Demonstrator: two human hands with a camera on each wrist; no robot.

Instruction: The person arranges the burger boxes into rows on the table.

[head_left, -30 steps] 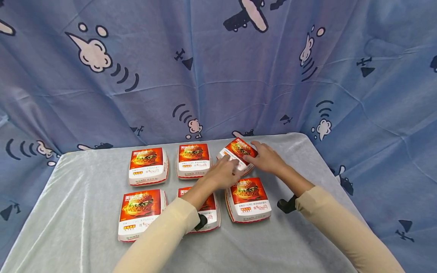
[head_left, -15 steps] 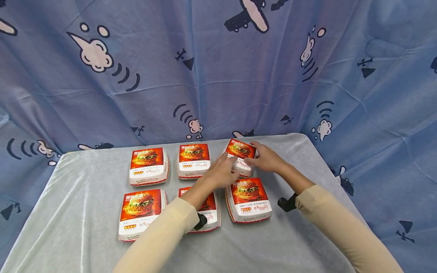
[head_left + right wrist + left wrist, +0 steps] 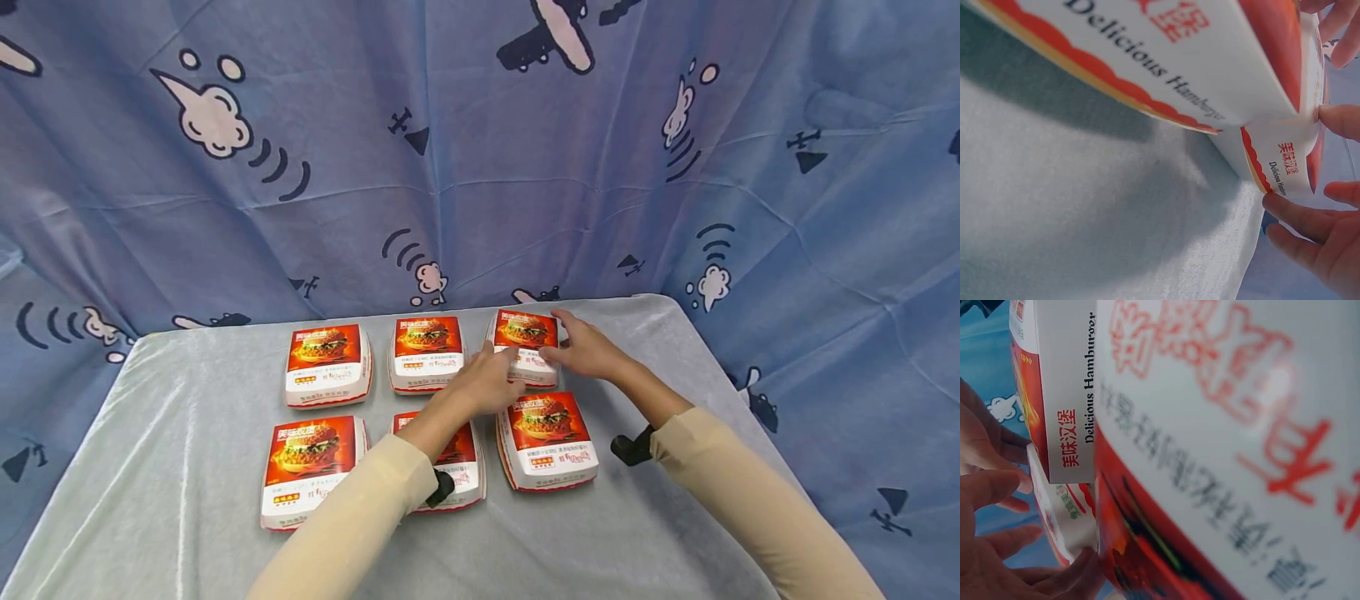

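A hamburger box [image 3: 527,332] with a red and white lid lies at the back right of two rows. My left hand [image 3: 482,383] holds its left and front side, one finger reaching over the lid. On the right, my right hand [image 3: 592,348] has its thumb at the lid and its fingers along the side. In the right wrist view, the fingers [image 3: 1300,219] touch the box's lower rim. The left wrist view has both hands at the box [image 3: 1063,512], behind a nearer box [image 3: 1235,425]. Part of its lid is hidden by the left hand.
Other hamburger boxes stand near: back middle [image 3: 427,354], back left [image 3: 326,367], front left [image 3: 309,467], front right [image 3: 546,442], and front middle [image 3: 465,467], partly under the left forearm. A grey cloth [image 3: 172,467] covers the table, with a blue patterned curtain [image 3: 337,167] behind.
The back right hamburger box has turned from slanted to straight, in line with the others, and sits lower. Both hands have stayed on it and barely moved.
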